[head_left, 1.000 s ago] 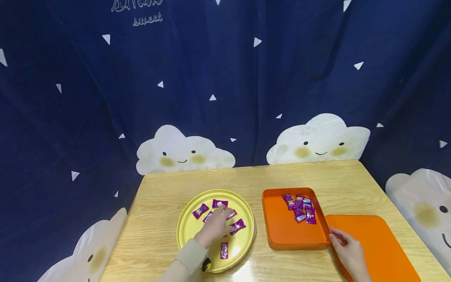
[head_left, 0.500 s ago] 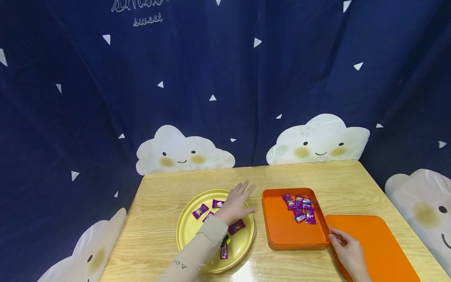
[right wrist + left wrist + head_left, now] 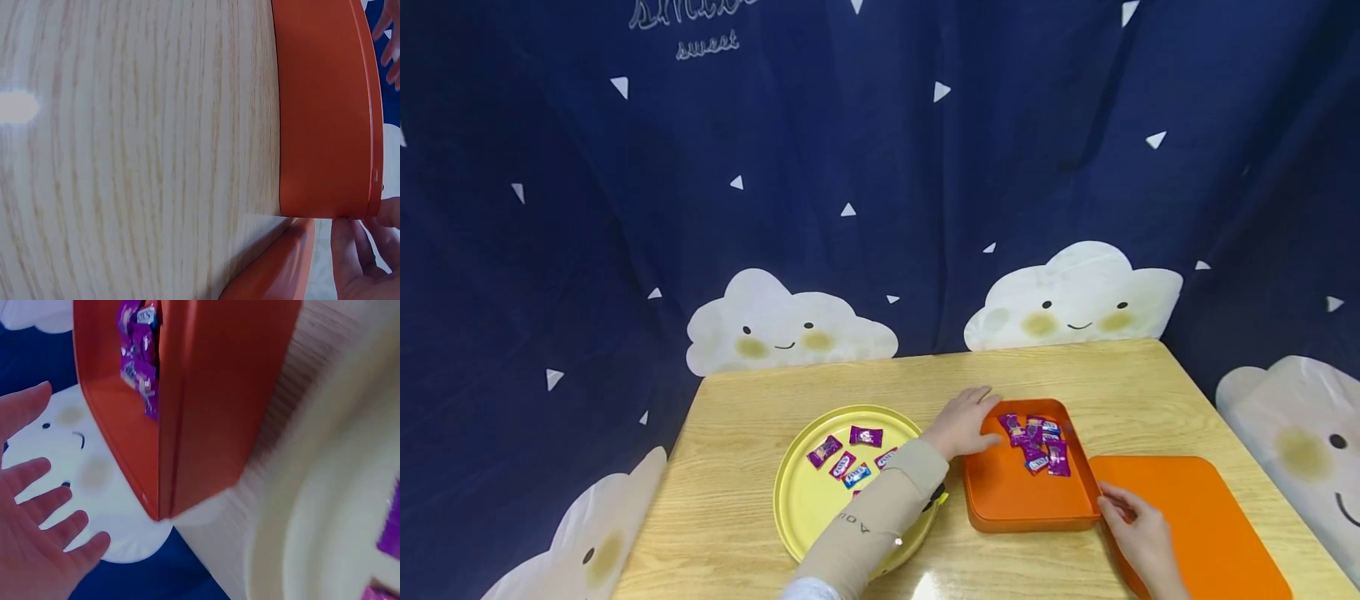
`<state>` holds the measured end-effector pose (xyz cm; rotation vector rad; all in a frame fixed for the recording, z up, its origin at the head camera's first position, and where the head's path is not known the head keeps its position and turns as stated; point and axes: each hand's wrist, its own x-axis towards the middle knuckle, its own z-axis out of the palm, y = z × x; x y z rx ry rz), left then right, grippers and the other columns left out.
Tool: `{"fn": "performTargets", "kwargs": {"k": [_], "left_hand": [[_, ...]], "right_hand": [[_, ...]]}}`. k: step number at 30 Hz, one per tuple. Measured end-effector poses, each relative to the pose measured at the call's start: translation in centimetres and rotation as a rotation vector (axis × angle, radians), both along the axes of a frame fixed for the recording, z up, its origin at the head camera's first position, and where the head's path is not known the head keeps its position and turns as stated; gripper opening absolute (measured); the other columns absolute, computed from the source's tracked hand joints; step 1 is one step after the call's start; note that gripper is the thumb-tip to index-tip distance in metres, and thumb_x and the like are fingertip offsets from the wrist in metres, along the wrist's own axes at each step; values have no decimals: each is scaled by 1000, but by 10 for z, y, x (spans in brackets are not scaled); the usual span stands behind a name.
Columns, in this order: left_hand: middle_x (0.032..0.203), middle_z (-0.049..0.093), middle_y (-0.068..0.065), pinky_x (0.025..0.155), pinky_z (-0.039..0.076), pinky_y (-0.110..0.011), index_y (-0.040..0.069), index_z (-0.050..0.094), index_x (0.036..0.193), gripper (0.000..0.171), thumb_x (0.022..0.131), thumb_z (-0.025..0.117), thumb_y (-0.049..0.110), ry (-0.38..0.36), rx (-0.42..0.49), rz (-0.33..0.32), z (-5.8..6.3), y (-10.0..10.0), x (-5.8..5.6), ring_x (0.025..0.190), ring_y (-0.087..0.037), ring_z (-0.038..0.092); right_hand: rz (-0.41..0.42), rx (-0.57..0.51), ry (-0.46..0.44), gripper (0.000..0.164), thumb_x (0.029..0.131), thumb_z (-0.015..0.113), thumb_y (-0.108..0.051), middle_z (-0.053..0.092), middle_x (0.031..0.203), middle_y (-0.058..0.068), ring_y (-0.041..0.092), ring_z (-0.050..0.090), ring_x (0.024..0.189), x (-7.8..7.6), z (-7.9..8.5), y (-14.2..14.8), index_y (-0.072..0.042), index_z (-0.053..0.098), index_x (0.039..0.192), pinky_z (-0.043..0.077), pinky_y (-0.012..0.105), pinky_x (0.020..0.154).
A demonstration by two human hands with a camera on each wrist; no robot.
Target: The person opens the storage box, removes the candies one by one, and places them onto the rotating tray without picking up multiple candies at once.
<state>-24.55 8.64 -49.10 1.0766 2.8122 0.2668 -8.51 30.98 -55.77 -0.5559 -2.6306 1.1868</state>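
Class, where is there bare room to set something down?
Bare: the table left of the yellow tray, and the strip between orange box and curtain. Crowded: the box's candy pile, and the tray-box gap, under the left hand.

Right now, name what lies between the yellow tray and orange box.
In the head view, a strip of wooden table, the left hand partly above it.

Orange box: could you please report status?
Left hand spread at left rim of orange box. Right hand holds its right side. Candies inside. Nothing visibly blocking.
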Motion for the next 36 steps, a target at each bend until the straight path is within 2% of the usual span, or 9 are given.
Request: {"fn": "performTargets", "kwargs": {"k": [6,14,21,27,30,33,36], "left_hand": [[144,33,1,106,27,-27,23,37,140,63,84,62,41,-31,-17,-37,-4,28,0,132,-14,29],[139,39,9,98,37,-23,28,44,135,58,82,66,35,-152,-78,-29,-12,54,1,122,-9,39],[129,48,12,95,37,-18,28,54,127,48,81,67,34,-160,-182,-63,-15,73,8,114,-5,44],[110,59,16,88,40,-14,28,62,115,33,82,67,31,-184,-201,-65,-24,92,17,95,1,52],[95,62,15,78,43,-13,25,68,102,20,82,68,29,-204,-215,-49,-30,99,21,80,0,53],[85,63,14,70,43,-13,24,69,91,10,81,69,28,-225,-214,-3,-35,103,24,70,-3,51],[88,63,15,70,43,-13,24,69,89,9,80,71,26,-213,-221,8,-38,106,26,70,-3,51]], "right_hand": [[-11,-25,-35,33,88,59,-16,65,100,19,-17,45,68,-2,0,-1,2,60,116,44,12,59],[6,-24,-17,32,88,58,-15,65,100,19,-17,45,69,-2,1,-2,2,60,115,44,11,59],[16,-36,-4,32,88,59,-15,66,98,19,-17,46,69,-2,0,-1,3,60,115,44,10,59],[13,-53,-14,33,89,58,-15,65,100,20,-16,46,69,-1,1,0,4,59,115,44,11,59],[7,-62,-24,33,89,58,-15,65,102,20,-16,47,70,-1,0,-1,3,59,116,44,11,60],[5,-62,-7,33,89,59,-15,65,102,21,-16,47,70,-1,-1,-1,3,60,115,44,10,60],[9,-57,27,31,88,60,-13,65,101,21,-15,48,70,-1,-2,-1,4,60,114,42,7,60]]}}
